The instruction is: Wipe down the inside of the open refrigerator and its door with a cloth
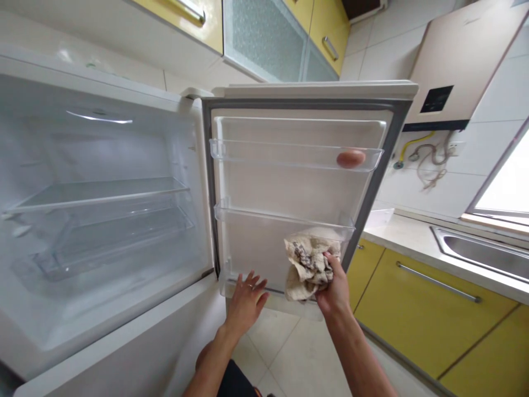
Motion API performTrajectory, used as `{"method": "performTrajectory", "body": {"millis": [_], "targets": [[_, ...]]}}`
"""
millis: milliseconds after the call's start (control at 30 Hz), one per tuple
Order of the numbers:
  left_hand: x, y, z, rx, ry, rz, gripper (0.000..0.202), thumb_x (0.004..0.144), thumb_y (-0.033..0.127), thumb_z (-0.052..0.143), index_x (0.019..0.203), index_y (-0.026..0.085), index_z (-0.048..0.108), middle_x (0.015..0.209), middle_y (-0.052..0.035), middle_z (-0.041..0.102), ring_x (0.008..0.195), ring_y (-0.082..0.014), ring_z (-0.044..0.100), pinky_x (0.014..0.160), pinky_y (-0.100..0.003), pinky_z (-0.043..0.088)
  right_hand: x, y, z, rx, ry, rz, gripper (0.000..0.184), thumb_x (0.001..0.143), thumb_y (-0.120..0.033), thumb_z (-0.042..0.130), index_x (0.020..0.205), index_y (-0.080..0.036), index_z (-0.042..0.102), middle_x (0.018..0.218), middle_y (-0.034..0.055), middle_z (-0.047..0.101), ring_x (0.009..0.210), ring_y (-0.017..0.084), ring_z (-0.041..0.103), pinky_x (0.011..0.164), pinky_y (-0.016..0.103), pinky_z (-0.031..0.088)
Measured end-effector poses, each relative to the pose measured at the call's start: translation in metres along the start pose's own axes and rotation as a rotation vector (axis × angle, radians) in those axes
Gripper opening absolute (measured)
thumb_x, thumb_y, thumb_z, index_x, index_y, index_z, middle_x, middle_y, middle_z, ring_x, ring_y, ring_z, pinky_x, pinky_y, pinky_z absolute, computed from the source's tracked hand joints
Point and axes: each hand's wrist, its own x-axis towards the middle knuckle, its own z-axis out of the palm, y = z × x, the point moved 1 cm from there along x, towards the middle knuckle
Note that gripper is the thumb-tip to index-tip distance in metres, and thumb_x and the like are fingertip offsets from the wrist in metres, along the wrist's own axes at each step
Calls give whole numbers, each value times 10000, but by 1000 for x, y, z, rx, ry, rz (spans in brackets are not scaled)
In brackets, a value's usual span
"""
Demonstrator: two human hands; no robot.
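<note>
My right hand point(335, 289) grips a crumpled, stained cream cloth point(308, 267) in front of the open refrigerator door point(281, 182), near the right end of its middle shelf point(273, 216). With fingers spread, my left hand point(247, 302) is by the door's bottom shelf point(268, 295) and holds nothing. Whether its fingertips touch that shelf I cannot tell. A brown egg point(351, 159) lies toward the right end of the clear top door shelf point(268, 151).
The refrigerator compartment point(124, 303) stands open at left, with a glass shelf point(103, 193) and a clear drawer point(124, 237). Right of the door are a yellow lower cabinet point(413, 309), a counter and a steel sink point(454, 242). A water heater point(458, 60) hangs above. Yellow cabinets point(330, 33) run overhead.
</note>
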Motion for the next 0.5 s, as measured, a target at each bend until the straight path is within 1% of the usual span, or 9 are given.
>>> {"method": "performTrajectory", "body": {"millis": [67, 133, 233, 300, 400, 433, 467, 500], "targets": [[-3, -2, 10, 38, 12, 4, 311, 948, 251, 595, 1239, 242, 705, 1196, -94, 747, 1243, -297, 633, 1197, -648, 331, 5, 11, 18, 62, 30, 68, 350, 632, -356, 784, 923, -218, 646, 797, -43, 753, 678, 136, 727, 612, 238, 615], [-6, -2, 17, 46, 54, -7, 311, 941, 244, 606, 1234, 250, 709, 1140, -89, 750, 1160, -278, 658, 1181, -619, 365, 10, 25, 36, 116, 30, 113, 341, 623, -339, 773, 908, -217, 631, 777, -49, 743, 680, 133, 720, 630, 239, 611], [-6, 1, 23, 34, 91, -29, 337, 924, 225, 618, 1249, 263, 702, 1153, -86, 742, 1162, -282, 645, 1174, -619, 374, 13, 46, 63, 193, 34, 130, 293, 627, -309, 748, 872, -214, 619, 755, -55, 733, 677, 117, 699, 632, 217, 588], [-5, 3, 25, 21, 105, -40, 351, 907, 192, 622, 1238, 270, 707, 1144, -76, 743, 1163, -278, 642, 1178, -622, 371, 13, 63, 83, 246, 72, 126, 270, 635, -304, 725, 864, -212, 616, 758, -54, 732, 681, 111, 687, 627, 203, 568], [-3, 5, 27, -19, 151, -63, 332, 884, 123, 582, 1140, 261, 742, 1105, -65, 745, 1156, -267, 642, 1193, -614, 358, 11, 89, 113, 277, 116, 121, 261, 671, -326, 674, 897, -218, 601, 781, -53, 729, 703, 114, 682, 653, 209, 560], [-3, 4, 28, -46, 171, -75, 340, 885, 115, 559, 1135, 256, 742, 1116, -68, 745, 1169, -267, 637, 1196, -607, 359, 10, 99, 122, 278, 125, 120, 263, 683, -336, 656, 911, -223, 591, 792, -51, 729, 718, 122, 685, 673, 223, 566], [-3, 3, 29, -83, 191, -95, 357, 896, 120, 534, 1162, 251, 732, 1147, -77, 741, 1190, -269, 628, 1192, -593, 373, 8, 108, 131, 258, 108, 115, 264, 700, -354, 632, 926, -230, 578, 804, -48, 730, 747, 133, 692, 703, 241, 575], [-4, 1, 31, -125, 208, -120, 376, 914, 140, 511, 1213, 246, 712, 1196, -88, 732, 1213, -272, 618, 1179, -574, 400, 7, 117, 139, 219, 64, 110, 262, 722, -381, 602, 938, -237, 564, 814, -43, 730, 789, 147, 700, 741, 263, 582]]}}
